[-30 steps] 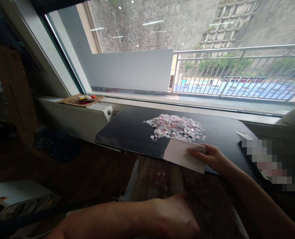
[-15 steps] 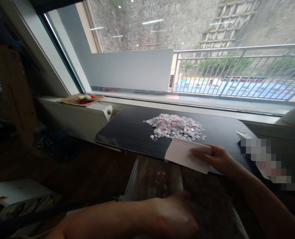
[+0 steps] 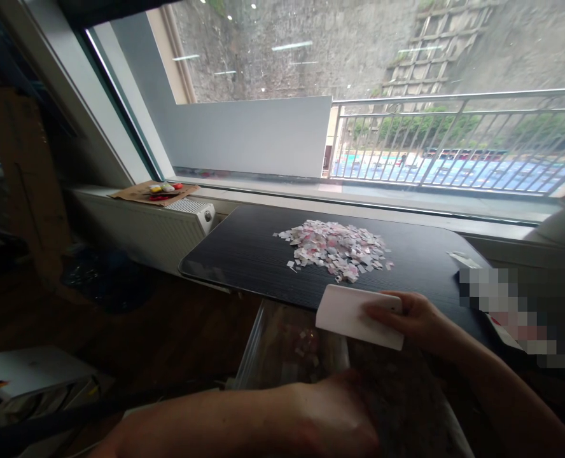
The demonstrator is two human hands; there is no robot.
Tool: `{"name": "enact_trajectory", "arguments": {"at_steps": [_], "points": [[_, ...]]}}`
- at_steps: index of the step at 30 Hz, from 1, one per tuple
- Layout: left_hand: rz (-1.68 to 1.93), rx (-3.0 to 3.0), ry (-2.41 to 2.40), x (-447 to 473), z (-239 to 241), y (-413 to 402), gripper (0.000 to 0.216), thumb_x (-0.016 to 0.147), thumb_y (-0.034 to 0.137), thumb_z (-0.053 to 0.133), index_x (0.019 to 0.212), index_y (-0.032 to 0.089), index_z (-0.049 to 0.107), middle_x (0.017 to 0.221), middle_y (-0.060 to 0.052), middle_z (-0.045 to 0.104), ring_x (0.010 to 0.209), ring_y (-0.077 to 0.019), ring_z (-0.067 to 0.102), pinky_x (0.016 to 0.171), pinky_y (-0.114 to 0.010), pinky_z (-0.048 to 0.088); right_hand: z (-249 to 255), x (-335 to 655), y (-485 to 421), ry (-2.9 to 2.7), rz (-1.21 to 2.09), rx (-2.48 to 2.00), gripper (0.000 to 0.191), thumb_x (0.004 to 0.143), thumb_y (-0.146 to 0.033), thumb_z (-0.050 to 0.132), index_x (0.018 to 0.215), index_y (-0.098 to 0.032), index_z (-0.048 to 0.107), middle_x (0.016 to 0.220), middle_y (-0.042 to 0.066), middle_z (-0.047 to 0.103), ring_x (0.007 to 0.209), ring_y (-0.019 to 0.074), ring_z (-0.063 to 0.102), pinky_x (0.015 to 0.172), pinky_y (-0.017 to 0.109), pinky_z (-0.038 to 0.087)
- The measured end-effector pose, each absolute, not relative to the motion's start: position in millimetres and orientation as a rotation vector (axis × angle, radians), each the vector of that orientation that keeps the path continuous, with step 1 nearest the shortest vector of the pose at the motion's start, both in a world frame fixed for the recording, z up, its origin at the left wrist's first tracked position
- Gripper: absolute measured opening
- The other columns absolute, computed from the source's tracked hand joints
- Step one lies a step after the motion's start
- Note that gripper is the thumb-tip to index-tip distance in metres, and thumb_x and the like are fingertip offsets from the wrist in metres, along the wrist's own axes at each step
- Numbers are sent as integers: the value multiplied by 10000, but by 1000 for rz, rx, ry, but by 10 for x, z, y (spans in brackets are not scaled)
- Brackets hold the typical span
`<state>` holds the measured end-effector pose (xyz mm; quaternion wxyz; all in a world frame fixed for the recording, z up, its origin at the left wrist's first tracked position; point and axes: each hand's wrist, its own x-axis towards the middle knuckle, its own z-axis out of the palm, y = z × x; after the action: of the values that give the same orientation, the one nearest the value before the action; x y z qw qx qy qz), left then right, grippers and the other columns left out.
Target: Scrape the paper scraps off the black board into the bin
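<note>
From the head camera, looking forward and down, a dark tabletop with rounded corners stands in front of a large window. A loose pile of small paper-like squares, white and grey with touches of pink, lies at the middle of the tabletop, with a few strays around its edges. The right hand reaches in from the right and grips the right end of a flat white card, thumb on top. The card lies across the view of the tabletop's near edge, just nearer than the pile; whether it touches the surface I cannot tell. The left hand is low in the near middle, its fingers lost in shadow, so I cannot tell whether they hold anything. It is near a clear plastic container below the tabletop's near edge, with a few small pieces showing inside. At the far left, a white radiator carries a brown sheet with small red, yellow and white items on it. Beyond the window is a metal railing.
</note>
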<state>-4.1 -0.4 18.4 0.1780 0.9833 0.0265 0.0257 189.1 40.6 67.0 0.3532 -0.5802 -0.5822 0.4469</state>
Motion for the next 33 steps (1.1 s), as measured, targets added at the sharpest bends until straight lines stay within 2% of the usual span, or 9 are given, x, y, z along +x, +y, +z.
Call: {"name": "enact_trajectory", "arguments": {"at_steps": [5,9,12,17,23,26,33], "points": [[-145,2889,-10,-183,318,-7,281,826,218,634,553,185,576,688,-41,680,692,-205,612,758,-391,444,786,2121,449,-1349,684,-1526,494,669,-640,798,925,-220,845,819,73,805,692,236,699,588,324,554],[-97,2918,9,-277,388,-10,291,820,222,672,550,183,570,684,-23,673,673,-180,591,720,-373,409,811,2207,531,-1459,548,-1546,531,700,-667,748,959,-212,841,823,66,803,720,237,693,652,326,543],[-110,2953,32,-330,408,-12,260,835,204,666,584,180,605,703,-28,674,692,-183,587,762,-377,405,808,2205,541,-1593,465,-1573,526,739,-662,708,947,-196,836,786,47,788,695,221,673,642,302,521],[-93,2941,71,-439,435,-22,206,848,179,661,643,180,632,712,-6,658,700,-170,560,839,-370,400,888,2240,418,-1744,459,-1600,485,793,-647,651,880,-203,824,655,10,699,568,161,557,511,256,430],[-73,2943,89,-503,498,-42,179,841,176,688,666,181,649,725,-4,639,695,-159,524,884,-376,384,959,2252,365,-1706,483,-1624,422,789,-582,657,864,-196,813,635,11,683,546,146,523,485,248,402],[-77,2928,89,-494,496,-38,182,827,171,703,655,176,643,728,-6,636,682,-154,513,886,-370,385,988,2215,353,-1645,463,-1640,384,771,-550,679,883,-208,813,637,2,690,560,147,539,516,246,432],[-137,2913,86,-469,482,-30,175,824,163,699,659,169,640,710,-2,638,667,-159,503,921,-380,387,1027,2171,278,-1695,601,-1601,386,770,-566,692,752,-188,772,614,13,664,545,140,514,486,242,411]]}}
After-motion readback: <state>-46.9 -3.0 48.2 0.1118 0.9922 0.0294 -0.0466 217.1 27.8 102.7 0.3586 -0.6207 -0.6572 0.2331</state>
